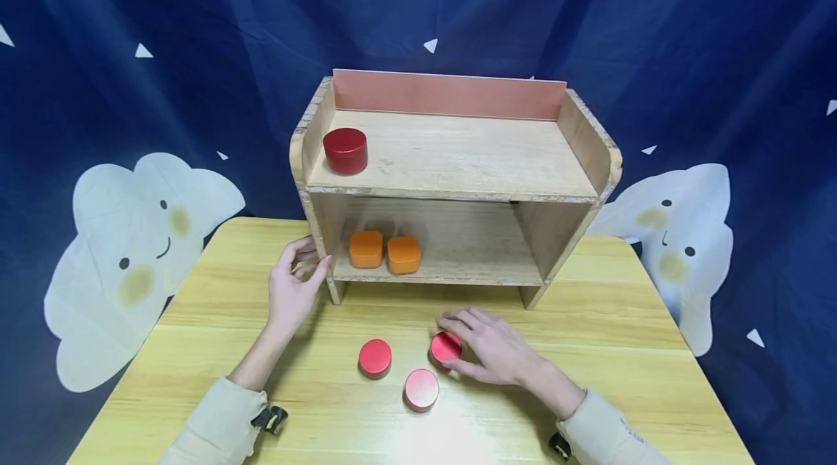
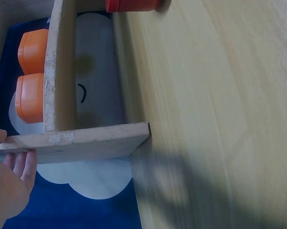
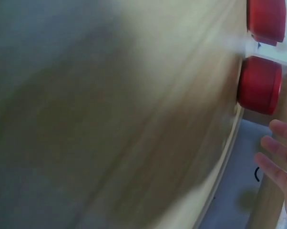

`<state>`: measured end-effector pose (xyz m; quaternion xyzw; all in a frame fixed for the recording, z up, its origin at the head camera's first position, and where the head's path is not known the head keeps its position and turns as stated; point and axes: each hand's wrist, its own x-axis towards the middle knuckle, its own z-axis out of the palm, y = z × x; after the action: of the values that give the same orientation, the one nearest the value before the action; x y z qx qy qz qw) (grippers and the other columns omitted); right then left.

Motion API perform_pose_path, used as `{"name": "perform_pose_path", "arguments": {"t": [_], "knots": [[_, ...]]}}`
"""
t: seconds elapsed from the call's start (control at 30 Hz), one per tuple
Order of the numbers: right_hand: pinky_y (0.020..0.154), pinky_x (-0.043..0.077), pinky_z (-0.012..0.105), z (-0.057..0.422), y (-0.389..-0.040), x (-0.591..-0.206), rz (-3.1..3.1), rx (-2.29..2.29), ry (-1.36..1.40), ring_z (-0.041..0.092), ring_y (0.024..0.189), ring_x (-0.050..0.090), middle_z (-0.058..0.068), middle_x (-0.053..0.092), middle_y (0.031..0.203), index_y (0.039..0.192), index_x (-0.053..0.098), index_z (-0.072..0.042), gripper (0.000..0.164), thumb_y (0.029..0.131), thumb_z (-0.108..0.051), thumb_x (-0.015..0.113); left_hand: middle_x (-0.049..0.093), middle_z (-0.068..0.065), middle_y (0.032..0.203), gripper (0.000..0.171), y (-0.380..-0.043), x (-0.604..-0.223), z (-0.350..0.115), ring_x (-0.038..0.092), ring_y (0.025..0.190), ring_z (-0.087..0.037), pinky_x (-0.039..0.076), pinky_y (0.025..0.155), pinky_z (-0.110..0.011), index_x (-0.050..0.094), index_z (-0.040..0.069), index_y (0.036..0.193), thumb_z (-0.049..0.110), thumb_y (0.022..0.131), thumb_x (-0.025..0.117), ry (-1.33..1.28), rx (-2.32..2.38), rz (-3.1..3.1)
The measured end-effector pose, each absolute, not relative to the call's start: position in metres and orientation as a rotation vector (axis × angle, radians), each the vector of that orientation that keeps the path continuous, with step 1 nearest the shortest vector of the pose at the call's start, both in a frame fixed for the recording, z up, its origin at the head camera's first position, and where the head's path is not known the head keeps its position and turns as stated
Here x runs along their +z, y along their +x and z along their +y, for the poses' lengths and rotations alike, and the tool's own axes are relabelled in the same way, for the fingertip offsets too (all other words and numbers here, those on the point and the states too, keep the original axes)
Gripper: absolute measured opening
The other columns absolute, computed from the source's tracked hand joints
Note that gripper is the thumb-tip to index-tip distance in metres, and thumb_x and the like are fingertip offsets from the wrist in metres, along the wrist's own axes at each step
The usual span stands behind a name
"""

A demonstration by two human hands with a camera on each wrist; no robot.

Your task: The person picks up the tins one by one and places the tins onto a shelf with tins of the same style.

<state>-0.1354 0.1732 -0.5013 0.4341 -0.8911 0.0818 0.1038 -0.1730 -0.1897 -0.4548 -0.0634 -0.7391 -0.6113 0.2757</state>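
Note:
My left hand [image 1: 296,283] grips the left side panel of a small wooden shelf [image 1: 451,149], thumb on one face and fingers on the other, as the left wrist view shows. Over the table my right hand [image 1: 493,349] reaches around a round red tin [image 1: 445,346] with fingers spread; in the right wrist view those fingers [image 3: 277,148] stand apart from the red tin [image 3: 259,85]. Two more round red tins, one on the left [image 1: 375,357] and one nearer the front [image 1: 421,389], sit beside it on the table.
A larger dark red tin [image 1: 346,152] stands at the left of the top shelf. Two orange square tins [image 1: 366,248] [image 1: 403,254] sit on the lower shelf's left half. Behind the wooden table [image 1: 621,349] hangs a blue curtain [image 1: 418,0] with clouds.

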Motion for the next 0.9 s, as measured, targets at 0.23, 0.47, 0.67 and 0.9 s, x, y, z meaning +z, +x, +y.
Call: {"name": "perform_pose_path", "arguments": {"t": [0.23, 0.47, 0.67, 0.9], "knots": [[0.108, 0.062, 0.045, 0.1762, -0.1303, -0.5032, -2.674, 0.234, 1.289, 0.022, 0.129, 0.064, 0.003, 0.065, 0.145, 0.151, 0.057, -0.017, 0.075, 0.094, -0.065, 0.068, 0.069, -0.028, 0.115, 0.038, -0.1731, -0.4546, -0.1892, 0.065, 0.1, 0.001, 0.063, 0.087, -0.011, 0.062, -0.013, 0.127, -0.011, 0.091, 0.074, -0.172, -1.649, -1.976], [0.105, 0.063, 0.04, 0.1775, -0.1286, -0.5083, -2.696, 0.222, 1.29, 0.019, 0.127, 0.065, 0.0, 0.066, 0.143, 0.149, 0.059, -0.02, 0.07, 0.095, -0.063, 0.068, 0.069, -0.029, 0.114, 0.038, -0.1728, -0.455, -0.1891, 0.066, 0.1, 0.0, 0.064, 0.087, -0.011, 0.063, -0.012, 0.127, -0.011, 0.091, 0.074, -0.168, -1.641, -1.983], [0.103, 0.064, 0.038, 0.1778, -0.1293, -0.5086, -2.689, 0.209, 1.304, 0.018, 0.121, 0.067, 0.0, 0.07, 0.135, 0.147, 0.061, -0.019, 0.066, 0.096, -0.06, 0.067, 0.069, -0.029, 0.114, 0.037, -0.1729, -0.455, -0.1884, 0.066, 0.1, 0.0, 0.063, 0.085, -0.011, 0.063, -0.012, 0.126, -0.011, 0.091, 0.074, -0.161, -1.643, -1.977], [0.109, 0.062, 0.043, 0.1762, -0.1305, -0.5044, -2.719, 0.251, 1.312, 0.021, 0.122, 0.07, 0.002, 0.072, 0.133, 0.145, 0.063, -0.018, 0.062, 0.097, -0.058, 0.068, 0.069, -0.028, 0.114, 0.037, -0.1739, -0.4558, -0.189, 0.066, 0.099, 0.001, 0.064, 0.086, -0.011, 0.063, -0.012, 0.126, -0.011, 0.09, 0.074, -0.159, -1.641, -1.98]]}}
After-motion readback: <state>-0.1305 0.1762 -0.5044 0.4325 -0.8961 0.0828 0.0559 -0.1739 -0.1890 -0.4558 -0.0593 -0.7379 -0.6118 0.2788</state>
